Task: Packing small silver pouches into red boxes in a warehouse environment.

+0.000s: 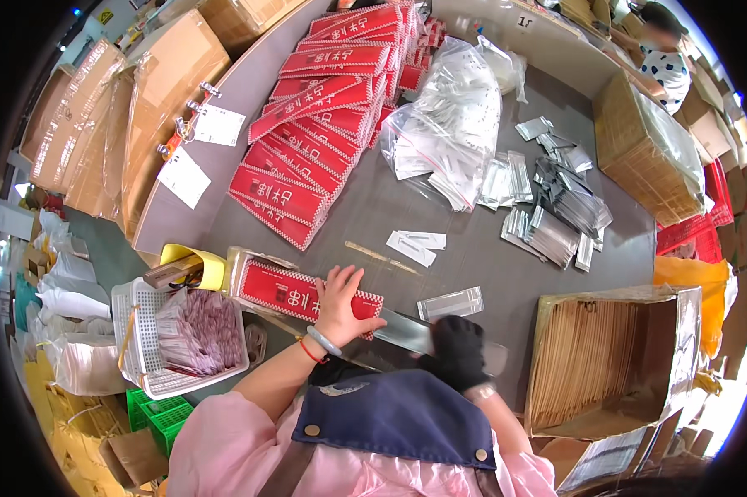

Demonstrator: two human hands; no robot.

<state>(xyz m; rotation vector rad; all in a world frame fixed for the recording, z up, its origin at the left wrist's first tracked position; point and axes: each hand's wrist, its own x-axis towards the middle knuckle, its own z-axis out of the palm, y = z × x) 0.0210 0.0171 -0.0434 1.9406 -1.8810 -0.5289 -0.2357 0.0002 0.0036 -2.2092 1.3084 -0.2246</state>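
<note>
My bare left hand, fingers spread, lies flat on a red printed paper sleeve at the table's near edge. That sleeve sits on top of an open carton. From under the left thumb a long, shiny clear plastic sleeve runs to the right. My right hand, in a black glove, is closed over this plastic sleeve, its fingers curled and partly hidden. Just beyond the right hand lies a flat clear packet. Two white paper packets lie farther up the table.
Overlapping red sleeves are piled at the far left. A plastic bag of white packets and loose clear packets lie right of them. A carton stands near right, a white basket at left. A person is beyond the table.
</note>
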